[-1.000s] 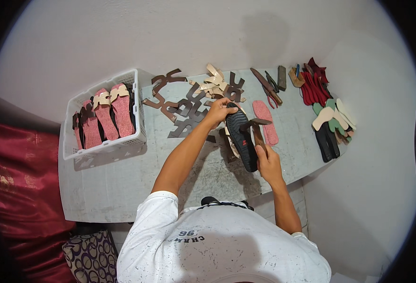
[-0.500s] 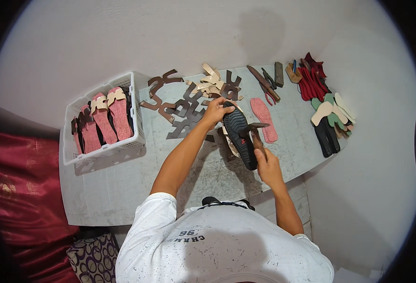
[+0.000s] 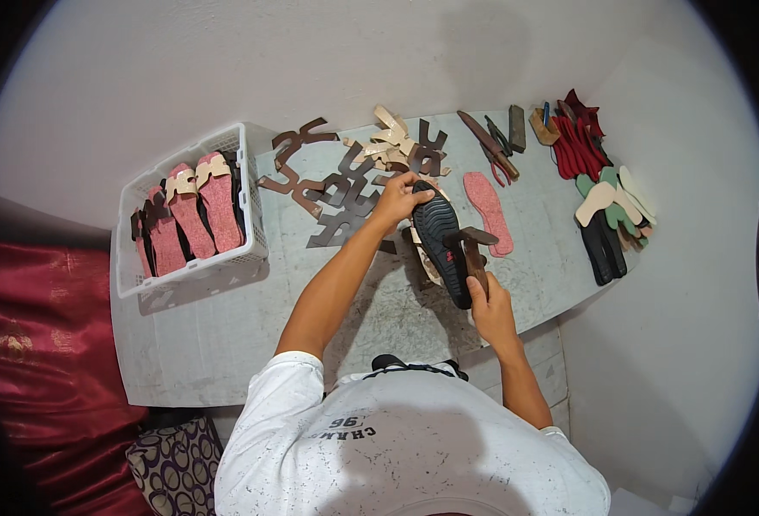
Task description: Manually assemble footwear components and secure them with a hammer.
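Observation:
A sandal (image 3: 438, 239) is turned with its black ridged sole up, over a support that it mostly hides. My left hand (image 3: 398, 205) grips its far end, thumb on the sole. In my right hand (image 3: 492, 311) is a hammer (image 3: 474, 249), held by its wooden handle. The hammer's dark head lies over the middle of the sole; whether it touches I cannot tell. Just right of the sandal lies a loose pink insole (image 3: 489, 213). Dark strap pieces (image 3: 346, 199) are spread left of my left hand, and cream strap pieces (image 3: 391, 138) are heaped beyond it.
On the left stands a white basket (image 3: 255, 206) of pink-topped sandals. Pliers and a long-bladed tool (image 3: 489, 146) lie at the back beside a grey block (image 3: 517, 127). Red pieces (image 3: 575, 144) and cut soles (image 3: 605, 206) are piled at the right edge, near the wall.
The hammer's head has shifted slightly right and down, and its angle has turned a little. The left hand keeps its hold on the sandal. The whole view has shifted slightly.

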A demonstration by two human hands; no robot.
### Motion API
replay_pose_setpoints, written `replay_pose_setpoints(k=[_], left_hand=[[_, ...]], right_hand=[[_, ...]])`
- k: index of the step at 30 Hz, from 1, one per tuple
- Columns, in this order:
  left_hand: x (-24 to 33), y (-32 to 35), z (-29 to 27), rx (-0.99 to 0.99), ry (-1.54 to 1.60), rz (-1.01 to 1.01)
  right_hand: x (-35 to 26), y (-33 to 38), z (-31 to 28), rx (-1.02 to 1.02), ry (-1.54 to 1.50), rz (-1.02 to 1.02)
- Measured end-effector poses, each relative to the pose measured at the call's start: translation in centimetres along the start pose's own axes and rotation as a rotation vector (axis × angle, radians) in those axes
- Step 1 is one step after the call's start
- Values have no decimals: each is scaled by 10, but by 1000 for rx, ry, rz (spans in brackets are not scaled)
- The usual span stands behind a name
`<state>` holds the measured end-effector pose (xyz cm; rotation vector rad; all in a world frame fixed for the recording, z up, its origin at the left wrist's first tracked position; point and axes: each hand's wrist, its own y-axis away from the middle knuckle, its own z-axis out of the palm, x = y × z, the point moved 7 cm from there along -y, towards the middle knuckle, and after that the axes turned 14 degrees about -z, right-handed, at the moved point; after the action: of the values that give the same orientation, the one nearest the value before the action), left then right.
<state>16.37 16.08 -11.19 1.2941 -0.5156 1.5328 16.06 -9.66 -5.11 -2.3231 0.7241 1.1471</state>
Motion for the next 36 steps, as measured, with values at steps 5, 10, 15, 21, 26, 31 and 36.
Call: replay_pose_setpoints(k=[5,10,15,21,26,31,36], left_hand=[[-5,-1,-6,50,-16,-35],[-2,0,-2,40,-30,-31],[-2,3,-5,59,-59,-41],[14,10,16,57,-88,2],[24,23,31,57,-398,-101],[12,31,24,136,-350,-145],[8,47,39,150,-229,-133]], right_hand=[[-38,5,-21,25,-236,-43],[-34,9,-16,55,-78,-91],[-18,5,6,-69,63,-38],[14,18,-1,-52,-184,25],[19,32,-13,-84,-377,225],[15,24,-14,-36,-435,116],[11,2,-14,-35,-483,-72]])
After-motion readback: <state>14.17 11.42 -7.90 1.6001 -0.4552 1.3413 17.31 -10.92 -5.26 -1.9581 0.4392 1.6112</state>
